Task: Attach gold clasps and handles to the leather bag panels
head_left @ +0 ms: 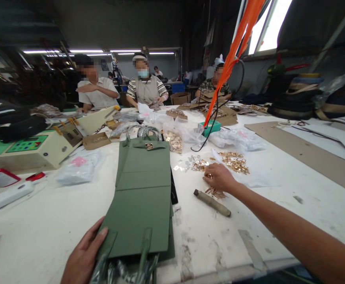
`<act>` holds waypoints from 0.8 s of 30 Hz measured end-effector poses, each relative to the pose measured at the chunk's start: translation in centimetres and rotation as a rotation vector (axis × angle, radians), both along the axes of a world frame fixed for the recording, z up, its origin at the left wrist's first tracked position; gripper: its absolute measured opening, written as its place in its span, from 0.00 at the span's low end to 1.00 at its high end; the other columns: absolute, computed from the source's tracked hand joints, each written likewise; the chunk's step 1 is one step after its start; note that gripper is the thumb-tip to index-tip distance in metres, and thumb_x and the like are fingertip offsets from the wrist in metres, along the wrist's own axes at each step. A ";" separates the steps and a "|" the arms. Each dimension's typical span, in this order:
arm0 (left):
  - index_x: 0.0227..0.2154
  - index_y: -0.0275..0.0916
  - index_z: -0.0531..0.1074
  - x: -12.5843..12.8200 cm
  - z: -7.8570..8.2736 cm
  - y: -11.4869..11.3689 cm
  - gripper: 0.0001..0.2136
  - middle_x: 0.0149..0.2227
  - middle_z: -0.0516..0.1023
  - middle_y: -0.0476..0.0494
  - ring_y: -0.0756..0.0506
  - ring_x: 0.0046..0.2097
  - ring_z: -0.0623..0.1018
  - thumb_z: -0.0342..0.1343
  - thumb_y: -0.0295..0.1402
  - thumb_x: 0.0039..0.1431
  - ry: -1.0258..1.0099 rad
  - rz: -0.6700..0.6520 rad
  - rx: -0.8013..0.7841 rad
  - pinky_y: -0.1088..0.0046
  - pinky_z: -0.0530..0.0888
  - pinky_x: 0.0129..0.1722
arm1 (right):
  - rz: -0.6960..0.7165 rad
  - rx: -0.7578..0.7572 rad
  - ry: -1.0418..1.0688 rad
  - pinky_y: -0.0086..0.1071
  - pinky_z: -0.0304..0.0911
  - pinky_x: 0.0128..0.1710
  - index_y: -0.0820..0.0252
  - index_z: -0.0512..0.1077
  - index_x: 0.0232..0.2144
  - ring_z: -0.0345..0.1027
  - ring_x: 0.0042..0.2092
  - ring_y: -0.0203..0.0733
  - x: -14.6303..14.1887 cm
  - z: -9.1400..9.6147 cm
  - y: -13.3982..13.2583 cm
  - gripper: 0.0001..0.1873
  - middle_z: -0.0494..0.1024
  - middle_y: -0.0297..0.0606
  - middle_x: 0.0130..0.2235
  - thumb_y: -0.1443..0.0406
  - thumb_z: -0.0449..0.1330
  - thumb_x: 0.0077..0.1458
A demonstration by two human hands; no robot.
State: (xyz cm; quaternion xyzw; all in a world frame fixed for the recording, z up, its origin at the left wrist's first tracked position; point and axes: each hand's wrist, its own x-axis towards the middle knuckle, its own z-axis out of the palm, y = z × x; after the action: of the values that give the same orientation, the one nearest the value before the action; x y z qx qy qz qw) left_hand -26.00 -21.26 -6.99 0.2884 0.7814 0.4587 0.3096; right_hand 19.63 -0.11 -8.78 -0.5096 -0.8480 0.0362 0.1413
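Observation:
A stack of green handbag panels (144, 205) lies lengthwise in front of me, with a gold-coloured clasp (149, 146) near the far end and wrapped handles (149, 133) beyond it. My left hand (85, 250) grips the near left edge of the stack, thumb on top. Further off to the right, my right hand (220, 177) has its fingers curled down into small gold-coloured metal fittings (216, 193); its fingertips are partly hidden. Another pile of gold-coloured fittings (234, 161) lies just past that hand. Closer to me rests a thick tapered rod (212, 203) with a dark end.
A cream machine (42, 152) with green panels stands at left, near a plastic bag (79, 167). Orange strips (228, 55) hang down to a green box (211, 128). Brown board (305, 154) lies at right. Several people sit across the table (220, 244).

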 end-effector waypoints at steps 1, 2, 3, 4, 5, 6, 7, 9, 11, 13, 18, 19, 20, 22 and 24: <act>0.52 0.47 0.79 -0.1 -0.1 0.1 0.30 0.50 0.83 0.44 0.28 0.61 0.75 0.63 0.52 0.46 0.004 0.003 -0.005 0.48 0.63 0.69 | -0.035 0.017 0.015 0.40 0.57 0.52 0.57 0.80 0.39 0.68 0.50 0.49 -0.2 -0.1 0.6 0.10 0.80 0.43 0.46 0.60 0.61 0.63; 0.52 0.47 0.79 -0.2 -0.2 0.1 0.30 0.51 0.83 0.44 0.28 0.62 0.75 0.63 0.52 0.45 0.009 0.000 -0.010 0.48 0.62 0.69 | -0.068 0.034 0.031 0.41 0.57 0.55 0.56 0.80 0.44 0.67 0.53 0.50 -0.6 -0.1 1.3 0.12 0.79 0.44 0.51 0.58 0.61 0.63; 0.52 0.47 0.80 -0.3 -0.2 0.1 0.30 0.51 0.83 0.44 0.28 0.62 0.74 0.63 0.53 0.45 0.016 -0.004 -0.011 0.49 0.60 0.70 | -0.101 0.044 0.039 0.42 0.56 0.57 0.55 0.78 0.50 0.66 0.57 0.51 -1.1 -0.2 2.1 0.16 0.76 0.45 0.56 0.57 0.61 0.63; 0.51 0.47 0.80 -0.4 -0.3 0.2 0.30 0.51 0.83 0.44 0.28 0.63 0.74 0.63 0.53 0.45 0.021 -0.007 -0.012 0.49 0.59 0.70 | -0.132 0.045 0.038 0.43 0.55 0.59 0.54 0.76 0.56 0.64 0.60 0.52 -1.7 -0.3 3.0 0.22 0.73 0.45 0.61 0.54 0.62 0.63; 0.51 0.47 0.80 -0.5 -0.4 0.2 0.30 0.51 0.83 0.44 0.28 0.63 0.73 0.64 0.53 0.44 0.023 -0.009 -0.014 0.50 0.59 0.71 | -0.159 0.037 0.028 0.45 0.55 0.61 0.53 0.73 0.60 0.62 0.62 0.53 -2.3 -0.5 3.8 0.27 0.69 0.46 0.65 0.52 0.62 0.62; 0.50 0.47 0.80 -0.6 -0.5 0.2 0.30 0.50 0.83 0.43 0.28 0.63 0.73 0.64 0.53 0.44 0.025 -0.012 -0.016 0.50 0.59 0.71 | -0.179 0.020 0.012 0.46 0.54 0.62 0.53 0.71 0.62 0.60 0.64 0.54 -2.9 -0.6 4.6 0.30 0.67 0.46 0.67 0.49 0.62 0.62; 0.50 0.47 0.80 -0.7 -0.6 0.2 0.30 0.50 0.83 0.43 0.28 0.63 0.73 0.65 0.53 0.43 0.027 -0.015 -0.018 0.50 0.59 0.70 | -0.188 -0.003 -0.007 0.46 0.55 0.61 0.52 0.71 0.62 0.61 0.63 0.55 -3.4 -0.8 5.3 0.31 0.67 0.47 0.67 0.47 0.62 0.61; 0.51 0.47 0.80 -0.8 -0.6 0.1 0.31 0.50 0.83 0.44 0.28 0.62 0.74 0.65 0.54 0.44 0.031 -0.020 -0.022 0.50 0.60 0.70 | -0.196 -0.040 -0.034 0.43 0.59 0.57 0.53 0.76 0.56 0.66 0.59 0.54 -3.9 -1.2 6.0 0.26 0.73 0.47 0.62 0.48 0.61 0.62; 0.53 0.47 0.79 -0.7 -0.6 0.0 0.32 0.51 0.83 0.44 0.28 0.62 0.75 0.64 0.55 0.44 0.024 -0.026 -0.019 0.49 0.63 0.69 | -0.197 -0.051 -0.051 0.38 0.61 0.52 0.55 0.80 0.48 0.71 0.52 0.50 -3.7 -1.5 6.0 0.20 0.79 0.46 0.53 0.51 0.59 0.64; 0.54 0.45 0.78 -0.4 -0.6 -0.2 0.34 0.51 0.83 0.43 0.29 0.59 0.77 0.65 0.54 0.43 -0.016 -0.015 0.003 0.50 0.70 0.65 | -0.207 -0.045 -0.064 0.36 0.61 0.48 0.57 0.81 0.45 0.72 0.49 0.48 -2.9 -1.6 5.5 0.17 0.80 0.46 0.48 0.55 0.57 0.65; 0.51 0.39 0.79 0.1 -0.7 -0.7 0.34 0.48 0.84 0.39 0.31 0.55 0.80 0.69 0.51 0.42 -0.100 -0.014 0.131 0.58 0.79 0.56 | -0.244 -0.022 -0.057 0.39 0.63 0.45 0.59 0.81 0.46 0.75 0.47 0.51 -1.1 -0.5 3.6 0.18 0.81 0.48 0.47 0.56 0.57 0.64; 0.51 0.38 0.80 0.2 -0.7 -0.9 0.33 0.48 0.85 0.38 0.31 0.54 0.81 0.70 0.51 0.42 -0.102 -0.020 0.153 0.58 0.79 0.55 | -0.242 -0.008 -0.044 0.40 0.64 0.46 0.59 0.80 0.49 0.75 0.48 0.52 -1.1 -0.2 3.0 0.19 0.81 0.49 0.49 0.56 0.57 0.64; 0.50 0.38 0.80 0.2 -0.7 -1.0 0.32 0.48 0.85 0.38 0.32 0.54 0.81 0.70 0.50 0.42 -0.103 -0.027 0.175 0.58 0.79 0.55 | -0.232 0.016 -0.019 0.41 0.64 0.48 0.58 0.78 0.52 0.75 0.50 0.53 -1.2 0.1 2.2 0.21 0.80 0.49 0.52 0.55 0.56 0.64; 0.51 0.37 0.80 0.2 -0.7 -1.4 0.32 0.47 0.85 0.36 0.32 0.53 0.82 0.70 0.49 0.44 -0.113 -0.042 0.213 0.58 0.78 0.56 | -0.198 0.077 0.050 0.41 0.65 0.51 0.56 0.76 0.56 0.73 0.53 0.52 -1.6 0.2 -0.2 0.23 0.78 0.47 0.56 0.53 0.55 0.65; 0.52 0.36 0.79 0.3 -0.8 -1.7 0.32 0.47 0.85 0.36 0.33 0.52 0.82 0.70 0.49 0.46 -0.132 -0.060 0.242 0.57 0.78 0.56 | -0.163 0.109 0.096 0.41 0.66 0.51 0.52 0.77 0.53 0.73 0.55 0.53 -2.0 -0.2 -3.7 0.23 0.78 0.44 0.56 0.50 0.54 0.65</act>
State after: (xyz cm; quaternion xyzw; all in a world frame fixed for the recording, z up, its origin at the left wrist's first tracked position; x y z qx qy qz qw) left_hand -25.68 -22.95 -7.82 0.3161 0.6893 0.5582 0.3369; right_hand 17.62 -3.78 -9.00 -0.5661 -0.7966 0.0027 0.2119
